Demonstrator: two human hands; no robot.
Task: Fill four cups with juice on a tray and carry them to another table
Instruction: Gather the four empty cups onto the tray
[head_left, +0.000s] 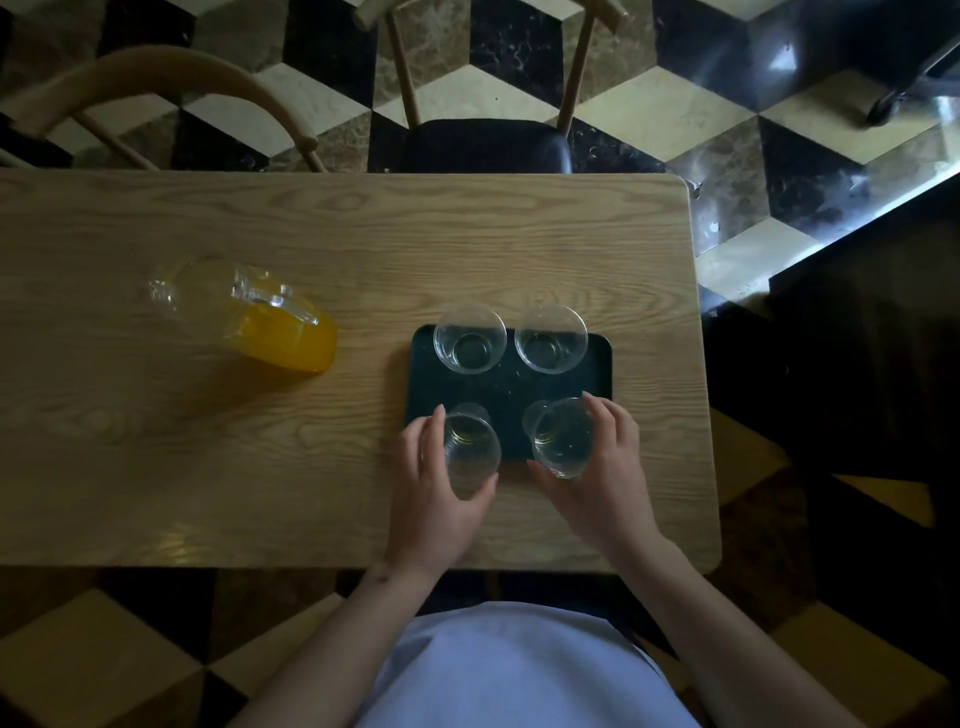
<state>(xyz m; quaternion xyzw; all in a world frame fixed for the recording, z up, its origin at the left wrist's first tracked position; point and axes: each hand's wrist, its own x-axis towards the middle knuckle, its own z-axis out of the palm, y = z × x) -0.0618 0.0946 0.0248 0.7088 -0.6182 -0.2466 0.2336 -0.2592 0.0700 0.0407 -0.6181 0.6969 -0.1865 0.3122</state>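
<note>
A dark tray (506, 387) lies on the right half of a wooden table (208, 441). Two empty clear cups stand at its far side, the far left cup (469, 339) and the far right cup (550, 339). My left hand (434, 483) is wrapped around the near left cup (470, 449) at the tray's near edge. My right hand (605, 467) holds the near right cup (561, 436), which also looks empty. A glass jug (249, 317), partly filled with orange juice, stands to the left of the tray, apart from both hands.
A chair with a dark seat (485, 145) is pushed against the table's far edge, and a curved wooden chair back (171, 83) shows at the far left. The table's right edge runs close to the tray. Checkered floor surrounds the table.
</note>
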